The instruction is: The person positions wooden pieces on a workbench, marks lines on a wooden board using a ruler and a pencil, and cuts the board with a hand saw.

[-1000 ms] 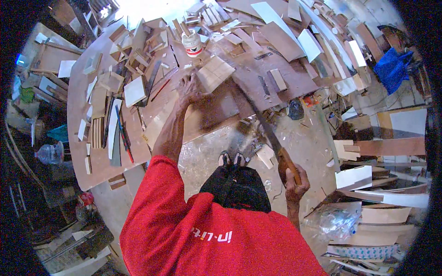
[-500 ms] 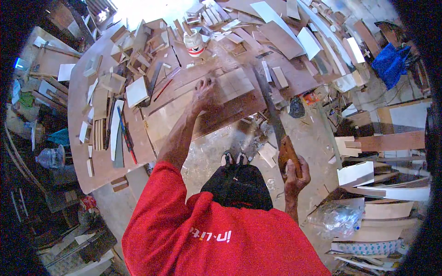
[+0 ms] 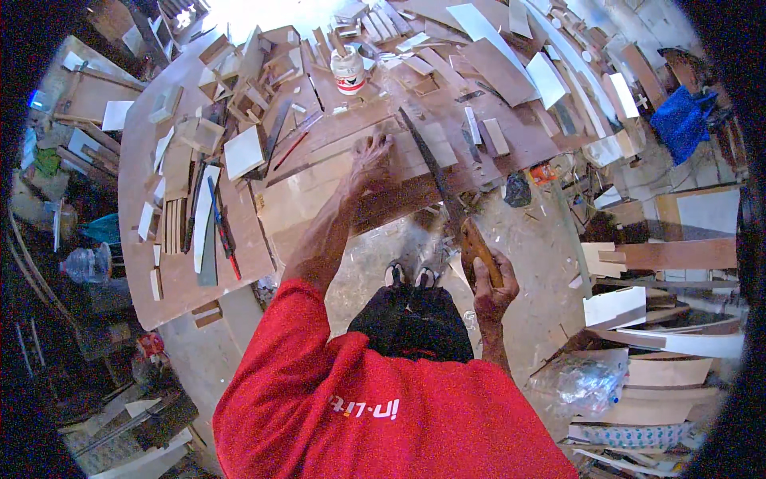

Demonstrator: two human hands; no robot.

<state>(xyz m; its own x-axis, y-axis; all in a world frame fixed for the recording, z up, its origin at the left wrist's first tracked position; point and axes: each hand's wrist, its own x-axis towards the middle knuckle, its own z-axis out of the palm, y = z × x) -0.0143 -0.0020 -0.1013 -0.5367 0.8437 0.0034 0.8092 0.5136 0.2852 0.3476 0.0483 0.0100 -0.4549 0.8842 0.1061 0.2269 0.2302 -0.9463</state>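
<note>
My right hand (image 3: 493, 289) is closed around the brown wooden handle of a handsaw (image 3: 435, 172). The saw's long dark blade slants up and left, across the right part of a light wooden board (image 3: 307, 190). Whether the teeth touch the wood I cannot tell. My left hand (image 3: 373, 158) presses down on the board left of the blade, fingers bent and slightly apart. The board lies along the near edge of the brown worktable (image 3: 239, 203).
A white tub (image 3: 348, 73) with sticks in it stands farther back. Left of the board lie a red pencil (image 3: 290, 151), a white offcut (image 3: 243, 153) and a blue-red tool (image 3: 222, 231). Wood scraps crowd the far side; stacked planks (image 3: 678, 255) lie at right.
The handsaw and my right hand have moved left and slightly up, bringing the blade from beside the board to across it. My left hand stays on the board.
</note>
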